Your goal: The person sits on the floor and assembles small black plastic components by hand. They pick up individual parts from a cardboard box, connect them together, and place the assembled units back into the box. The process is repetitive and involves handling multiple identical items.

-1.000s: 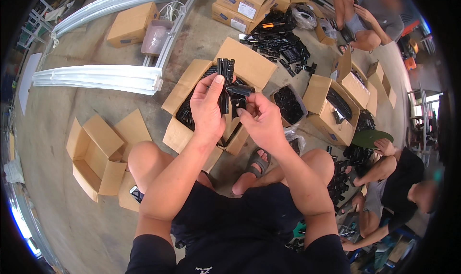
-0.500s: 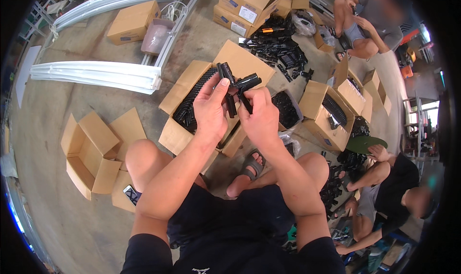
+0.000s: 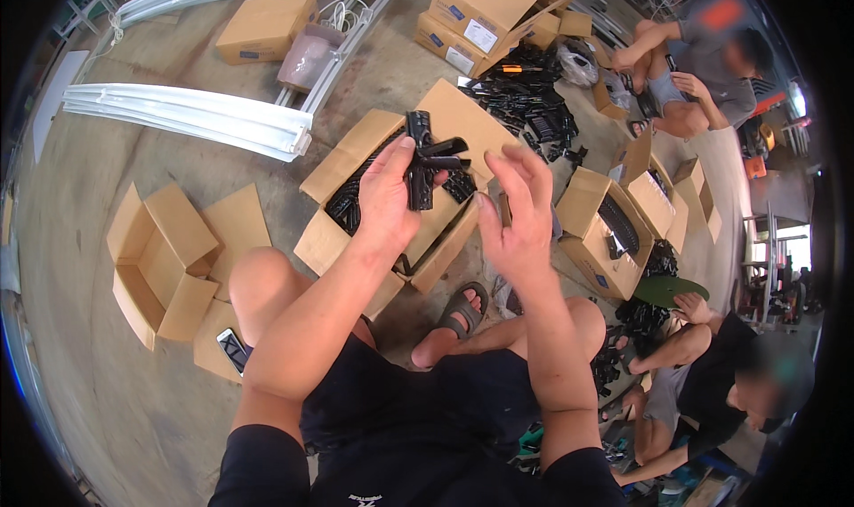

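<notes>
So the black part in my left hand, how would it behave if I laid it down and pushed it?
The black part is probably stiff: its side arms jut out without visible sagging. Its glossy surface may slide easily. The rounded body hints at rolling, but those arms would likely stop it.

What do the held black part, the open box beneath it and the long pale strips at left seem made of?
Black part: probably moulded plastic, glossy, with bright highlights; painted metal is possible.
Open box: cardboard, matte brown, with creased flaps.
Long pale strips: perhaps coated metal; the streaky sheen may be plastic wrap.
</notes>
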Tool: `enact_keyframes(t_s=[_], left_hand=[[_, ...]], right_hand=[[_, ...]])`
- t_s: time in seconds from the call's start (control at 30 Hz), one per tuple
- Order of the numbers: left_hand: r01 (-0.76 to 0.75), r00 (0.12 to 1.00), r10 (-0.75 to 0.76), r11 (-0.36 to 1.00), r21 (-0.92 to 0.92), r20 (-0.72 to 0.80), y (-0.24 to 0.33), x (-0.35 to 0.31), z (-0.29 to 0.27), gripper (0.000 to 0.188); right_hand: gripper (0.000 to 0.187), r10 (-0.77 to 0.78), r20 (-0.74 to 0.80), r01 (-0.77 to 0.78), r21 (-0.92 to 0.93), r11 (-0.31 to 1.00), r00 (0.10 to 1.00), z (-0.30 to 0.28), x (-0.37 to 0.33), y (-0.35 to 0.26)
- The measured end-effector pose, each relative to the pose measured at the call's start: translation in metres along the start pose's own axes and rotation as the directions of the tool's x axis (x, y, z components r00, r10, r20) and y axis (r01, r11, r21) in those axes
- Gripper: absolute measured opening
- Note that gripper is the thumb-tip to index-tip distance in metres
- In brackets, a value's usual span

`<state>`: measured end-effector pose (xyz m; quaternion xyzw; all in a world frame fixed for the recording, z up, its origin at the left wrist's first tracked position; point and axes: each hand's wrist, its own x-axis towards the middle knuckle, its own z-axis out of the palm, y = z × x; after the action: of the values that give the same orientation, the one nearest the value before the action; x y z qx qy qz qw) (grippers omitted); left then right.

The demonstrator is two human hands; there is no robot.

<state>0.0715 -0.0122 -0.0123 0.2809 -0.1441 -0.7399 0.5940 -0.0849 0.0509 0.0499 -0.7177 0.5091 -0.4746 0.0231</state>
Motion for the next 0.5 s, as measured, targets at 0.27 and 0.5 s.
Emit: enact_keyframes(t_s=[0.27,0.5], left_hand=[[0.351,0.920,-0.380,0.909,0.224,0.099,0.003,-0.012,-0.005,0.033],[0.338,0.880,-0.400,0.906,0.255,0.254,0.010,-0.018,-0.003,0.056]], right_hand=[[0.043,-0.095,0.378,0.066,0.088,0.994,0.921,-0.004,-0.020,0.042],[0.030,0.449,0.362,-0.572,0.399,0.717,0.816,-0.003,-0.034,0.054]])
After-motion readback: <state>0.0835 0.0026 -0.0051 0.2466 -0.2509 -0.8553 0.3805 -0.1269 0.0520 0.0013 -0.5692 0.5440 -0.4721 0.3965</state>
